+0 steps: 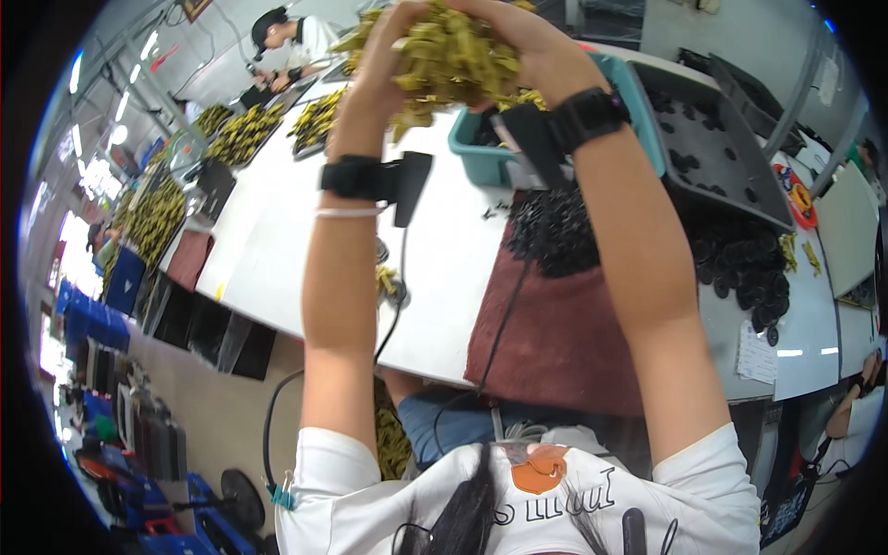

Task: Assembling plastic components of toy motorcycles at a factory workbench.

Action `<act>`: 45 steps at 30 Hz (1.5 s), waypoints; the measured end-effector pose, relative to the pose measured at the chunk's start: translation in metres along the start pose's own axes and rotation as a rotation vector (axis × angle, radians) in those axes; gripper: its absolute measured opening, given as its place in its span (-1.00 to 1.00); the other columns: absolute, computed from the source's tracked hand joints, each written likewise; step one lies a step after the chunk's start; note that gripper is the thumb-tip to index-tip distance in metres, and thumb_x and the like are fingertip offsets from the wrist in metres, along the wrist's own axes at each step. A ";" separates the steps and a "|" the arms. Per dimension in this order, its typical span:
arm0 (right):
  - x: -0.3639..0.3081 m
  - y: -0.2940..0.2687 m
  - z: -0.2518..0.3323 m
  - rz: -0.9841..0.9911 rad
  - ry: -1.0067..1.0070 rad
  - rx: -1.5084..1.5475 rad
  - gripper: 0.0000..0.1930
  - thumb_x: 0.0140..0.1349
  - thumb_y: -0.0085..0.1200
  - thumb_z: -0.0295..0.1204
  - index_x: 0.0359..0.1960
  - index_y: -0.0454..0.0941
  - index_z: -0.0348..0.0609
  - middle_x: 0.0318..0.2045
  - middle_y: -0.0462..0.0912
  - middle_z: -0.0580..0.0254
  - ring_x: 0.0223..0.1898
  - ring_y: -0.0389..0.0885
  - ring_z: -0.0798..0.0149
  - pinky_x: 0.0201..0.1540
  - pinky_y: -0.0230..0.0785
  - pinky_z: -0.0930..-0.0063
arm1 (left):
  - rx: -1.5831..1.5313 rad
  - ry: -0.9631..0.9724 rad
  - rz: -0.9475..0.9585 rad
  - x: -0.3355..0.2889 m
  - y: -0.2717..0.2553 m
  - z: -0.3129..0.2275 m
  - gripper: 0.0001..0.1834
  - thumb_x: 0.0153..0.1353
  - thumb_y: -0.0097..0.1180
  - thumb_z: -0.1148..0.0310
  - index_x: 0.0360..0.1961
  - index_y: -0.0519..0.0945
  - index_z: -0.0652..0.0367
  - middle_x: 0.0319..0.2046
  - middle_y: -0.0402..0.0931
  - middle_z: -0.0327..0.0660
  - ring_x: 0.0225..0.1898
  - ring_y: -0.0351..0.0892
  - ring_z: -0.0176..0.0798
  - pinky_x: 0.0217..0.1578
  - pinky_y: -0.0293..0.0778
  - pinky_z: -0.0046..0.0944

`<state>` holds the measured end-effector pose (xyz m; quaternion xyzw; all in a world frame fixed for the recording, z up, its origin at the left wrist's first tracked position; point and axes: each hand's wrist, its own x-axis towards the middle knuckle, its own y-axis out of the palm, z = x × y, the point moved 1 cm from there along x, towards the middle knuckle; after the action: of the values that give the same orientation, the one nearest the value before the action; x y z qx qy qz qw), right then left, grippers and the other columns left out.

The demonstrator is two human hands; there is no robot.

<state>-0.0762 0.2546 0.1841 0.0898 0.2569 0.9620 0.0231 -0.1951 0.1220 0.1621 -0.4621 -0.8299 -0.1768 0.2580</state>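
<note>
Between them, my left hand (374,76) and my right hand (553,61) clasp a big heap of yellow-green, leaf-like small parts (451,57), raised over the far side of the white table. The fingers curl around the heap from both sides, and the tops of both hands run out of the picture. A teal bin (481,165) stands beneath my right wrist, with dark parts and some yellow-green ones in it. Toward me from the bin lies a pile of small black parts (555,236) on a maroon cloth (546,333).
A grey tray (740,190) with scattered black discs stands right of the bin, and a pile of black discs (745,268) lies in front of it. Trays of yellow-green parts (245,134) line the far left. A co-worker (296,42) sits across the table. Cables hang from my wrist straps.
</note>
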 end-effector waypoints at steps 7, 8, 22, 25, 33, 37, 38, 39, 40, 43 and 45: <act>-0.008 -0.144 0.009 -0.464 -0.048 -0.511 -0.33 0.11 0.26 -0.02 0.10 0.41 -0.28 0.02 0.56 -0.02 0.05 0.56 0.13 0.07 0.40 0.11 | -0.398 -0.507 0.033 0.078 0.072 0.171 -0.51 0.22 0.00 -0.04 -0.01 0.51 0.11 -0.13 0.60 -0.18 -0.17 0.63 -0.25 -0.12 0.56 -0.19; 0.000 -0.150 -0.006 -0.578 -0.080 -0.638 -0.25 0.10 0.27 -0.02 0.19 0.33 -0.29 0.11 0.50 -0.06 0.15 0.47 0.14 0.15 0.32 0.16 | -0.325 -0.506 0.018 0.077 0.056 0.200 -0.51 0.20 0.01 -0.04 0.00 0.51 0.07 -0.12 0.58 -0.22 -0.15 0.60 -0.29 -0.14 0.54 -0.20; -0.009 -0.167 0.003 -0.354 0.741 -1.713 -0.35 0.11 0.26 -0.28 0.28 0.34 0.17 0.11 0.51 0.01 -0.09 0.63 0.03 -0.27 0.63 0.25 | 0.870 -0.774 0.575 0.046 0.051 0.181 0.02 0.01 0.22 -0.02 0.42 0.05 0.13 0.26 0.25 0.17 0.22 0.32 -0.02 0.12 0.28 -0.12; -0.020 -0.179 0.005 -0.461 0.734 -1.656 -0.36 0.12 0.25 -0.31 0.28 0.35 0.09 0.04 0.56 0.02 -0.21 0.67 0.12 -0.32 0.62 0.35 | 0.756 -0.819 0.541 0.038 0.058 0.159 -0.09 0.02 0.23 0.13 0.40 0.14 0.07 0.27 0.26 0.10 0.23 0.32 -0.04 0.09 0.32 -0.15; -0.028 -0.177 0.003 -0.529 0.696 -1.730 -0.48 0.12 0.25 -0.34 0.15 0.47 -0.14 -0.19 0.67 0.07 -0.47 0.66 0.28 -0.41 0.57 0.46 | 0.887 -0.384 0.476 0.023 0.050 0.187 -0.38 0.01 0.13 0.57 0.19 0.46 0.07 0.12 0.47 -0.02 0.12 0.45 -0.01 0.14 0.35 -0.15; -0.035 -0.165 0.008 -0.637 0.668 -1.843 -0.62 0.11 0.28 -0.24 -0.13 0.61 -0.25 -0.37 0.67 0.11 -0.52 0.63 0.27 -0.44 0.50 0.42 | 0.533 -0.514 0.422 0.026 0.047 0.185 -0.27 -0.18 -0.30 0.82 0.07 0.54 0.18 0.20 0.39 -0.03 0.29 0.27 -0.09 0.31 0.13 -0.18; -0.036 -0.158 0.008 -0.633 0.677 -1.859 -0.59 0.11 0.29 -0.16 -0.18 0.63 -0.26 -0.42 0.67 0.14 -0.53 0.63 0.24 -0.42 0.49 0.37 | 0.537 -0.516 0.416 0.023 0.041 0.187 -0.27 -0.18 -0.30 0.82 0.07 0.54 0.18 0.20 0.39 -0.03 0.29 0.27 -0.09 0.31 0.13 -0.18; -0.038 -0.164 0.011 -0.642 0.678 -1.862 -0.59 0.11 0.29 -0.16 -0.18 0.63 -0.26 -0.42 0.67 0.14 -0.53 0.63 0.24 -0.42 0.49 0.37 | 0.604 -0.383 0.454 0.023 0.044 0.186 -0.25 -0.20 -0.33 0.85 0.06 0.54 0.17 0.20 0.38 -0.02 0.32 0.24 -0.10 0.33 0.12 -0.17; -0.040 -0.171 0.012 -0.646 0.686 -1.855 -0.59 0.11 0.29 -0.15 -0.19 0.63 -0.26 -0.39 0.67 0.13 -0.51 0.63 0.23 -0.40 0.49 0.35 | 0.670 -0.249 0.489 0.024 0.047 0.186 -0.22 -0.23 -0.35 0.88 0.05 0.55 0.16 0.21 0.37 -0.01 0.34 0.21 -0.11 0.34 0.10 -0.16; -0.042 -0.179 0.007 -0.650 0.688 -1.858 -0.66 0.11 0.28 -0.21 -0.27 0.64 -0.26 -0.45 0.64 0.15 -0.52 0.61 0.25 -0.46 0.47 0.36 | 0.602 -0.280 0.312 0.019 0.050 0.191 -0.30 -0.13 -0.30 0.88 -0.04 0.62 0.10 0.14 0.46 0.00 0.20 0.43 0.02 0.07 0.42 -0.20; -0.043 -0.180 0.005 -0.649 0.687 -1.866 -0.73 0.10 0.28 -0.27 -0.34 0.64 -0.26 -0.53 0.61 0.17 -0.55 0.59 0.28 -0.53 0.44 0.38 | 0.617 -0.321 0.287 0.019 0.048 0.190 -0.28 -0.16 -0.30 0.90 -0.02 0.61 0.12 0.17 0.42 -0.02 0.26 0.34 -0.03 0.16 0.36 -0.17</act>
<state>-0.0331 0.4093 0.0919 -0.3153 -0.5832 0.6998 0.2660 -0.2124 0.2601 0.0233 -0.4959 -0.8009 0.1940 0.2739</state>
